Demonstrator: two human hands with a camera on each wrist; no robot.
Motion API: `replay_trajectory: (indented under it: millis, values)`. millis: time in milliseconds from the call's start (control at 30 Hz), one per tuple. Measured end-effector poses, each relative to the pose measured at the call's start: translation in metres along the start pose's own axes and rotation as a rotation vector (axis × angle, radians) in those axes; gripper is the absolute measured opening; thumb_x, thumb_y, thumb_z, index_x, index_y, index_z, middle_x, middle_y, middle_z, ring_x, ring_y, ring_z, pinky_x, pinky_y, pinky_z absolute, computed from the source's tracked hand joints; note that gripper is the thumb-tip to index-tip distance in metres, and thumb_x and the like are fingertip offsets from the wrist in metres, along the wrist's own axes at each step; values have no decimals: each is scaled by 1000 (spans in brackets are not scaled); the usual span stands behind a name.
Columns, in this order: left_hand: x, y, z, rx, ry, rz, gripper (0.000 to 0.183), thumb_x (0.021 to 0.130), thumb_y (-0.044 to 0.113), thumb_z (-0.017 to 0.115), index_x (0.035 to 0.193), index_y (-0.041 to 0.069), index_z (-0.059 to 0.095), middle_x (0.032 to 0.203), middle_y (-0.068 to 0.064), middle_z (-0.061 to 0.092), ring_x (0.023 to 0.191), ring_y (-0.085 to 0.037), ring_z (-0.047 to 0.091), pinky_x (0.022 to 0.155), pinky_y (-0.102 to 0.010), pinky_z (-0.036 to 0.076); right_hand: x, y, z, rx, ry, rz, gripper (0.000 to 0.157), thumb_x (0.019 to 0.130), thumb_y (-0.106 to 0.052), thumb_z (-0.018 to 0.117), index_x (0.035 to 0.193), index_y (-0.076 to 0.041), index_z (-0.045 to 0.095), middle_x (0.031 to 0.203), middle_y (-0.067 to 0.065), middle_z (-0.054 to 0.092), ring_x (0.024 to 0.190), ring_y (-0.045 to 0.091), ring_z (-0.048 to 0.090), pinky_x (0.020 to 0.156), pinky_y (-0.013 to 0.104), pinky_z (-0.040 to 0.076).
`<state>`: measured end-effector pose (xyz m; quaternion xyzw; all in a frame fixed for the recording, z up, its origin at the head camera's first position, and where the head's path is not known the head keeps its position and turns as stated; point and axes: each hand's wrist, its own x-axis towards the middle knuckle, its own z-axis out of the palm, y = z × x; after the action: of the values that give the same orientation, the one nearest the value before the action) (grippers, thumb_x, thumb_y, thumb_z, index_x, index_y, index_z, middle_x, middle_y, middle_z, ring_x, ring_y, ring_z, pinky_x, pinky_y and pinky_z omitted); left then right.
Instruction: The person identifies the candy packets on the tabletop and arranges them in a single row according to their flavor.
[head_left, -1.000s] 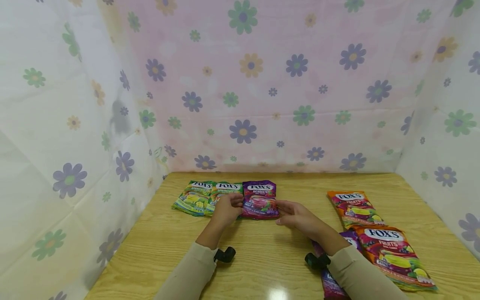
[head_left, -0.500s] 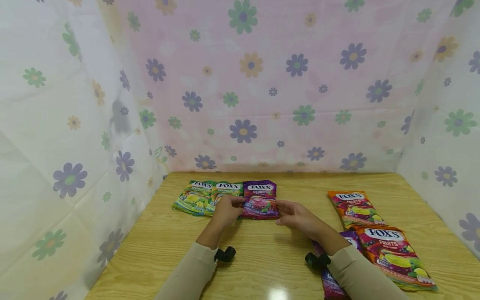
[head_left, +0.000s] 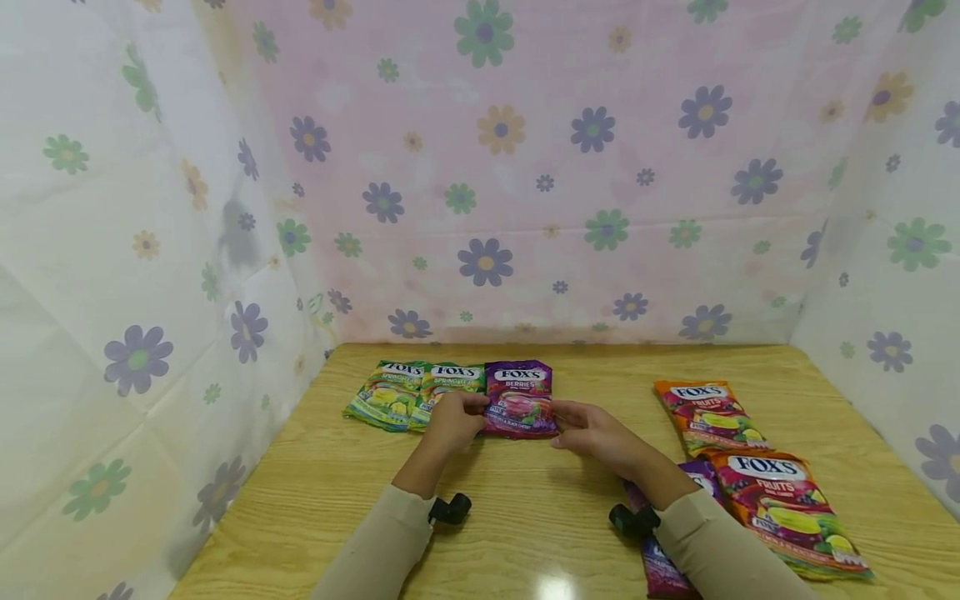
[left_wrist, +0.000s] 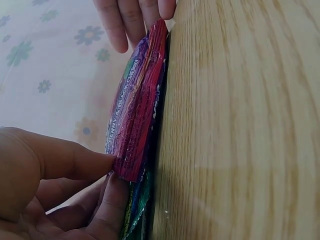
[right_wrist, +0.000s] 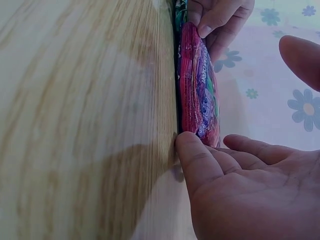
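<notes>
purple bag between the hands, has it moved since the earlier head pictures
No, no shift shows: the purple bag sits the same against the flowered cloth.

The right hand (head_left: 600, 435) partly blocks the gap between the Berries bag (head_left: 519, 396) and far Fruits bag (head_left: 708, 417), passable farther back.

Head: forward-down; wrist views: close, seemingly sideways, sharing the purple packet (left_wrist: 135, 112).

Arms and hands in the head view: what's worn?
Left hand and right hand: bare, no gloves. Plain beige left sleeve and right sleeve. Small black device at each cuff: left device, right device. No cables visible.
</notes>
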<state>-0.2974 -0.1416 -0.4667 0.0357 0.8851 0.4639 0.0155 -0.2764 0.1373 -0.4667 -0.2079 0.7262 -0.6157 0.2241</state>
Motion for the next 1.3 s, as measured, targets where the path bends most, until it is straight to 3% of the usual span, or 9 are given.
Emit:
replay_trajectory:
  millis: [233, 500, 700, 1000, 1300]
  values:
    - [1, -1, 1, 3, 6, 10, 30, 92, 3, 72, 121, 6, 76, 117, -11, 75, 109, -26, 69, 88, -39, 61, -1, 0, -1, -22, 5, -1, 76, 102, -15, 61, 163, 2, 20, 171, 21, 20, 158, 40, 18, 124, 55, 26]
    - [1, 0, 0, 0, 3, 29, 30, 92, 5, 71, 122, 6, 76, 117, -12, 75, 107, -26, 70, 82, -37, 61, -2, -4, -2, -10, 24, 25, 74, 103, -14, 61, 162, 4, 20, 170, 24, 20, 157, 41, 20, 122, 53, 31]
    - [-2, 8, 0, 5, -2, 31, 33, 89, 5, 71, 122, 8, 76, 118, -13, 74, 107, -28, 69, 76, -35, 57, -4, -10, -3, -103, 84, 71, 76, 101, -18, 63, 161, 6, 23, 167, 26, 25, 155, 44, 26, 120, 57, 34]
    - [-6, 18, 5, 26, -24, 65, 32, 89, 11, 75, 121, 12, 77, 119, -11, 73, 111, -29, 68, 88, -45, 60, -15, -19, -10, -183, 107, 100, 81, 101, -33, 65, 160, 6, 26, 165, 28, 31, 150, 46, 35, 115, 56, 42]
    - [-12, 29, 13, 0, -69, 62, 32, 91, 14, 75, 123, 11, 75, 115, -9, 73, 105, -25, 68, 86, -42, 60, -25, -26, -15, -233, 107, 85, 81, 101, -37, 65, 160, 5, 28, 166, 27, 30, 152, 46, 31, 121, 60, 31]
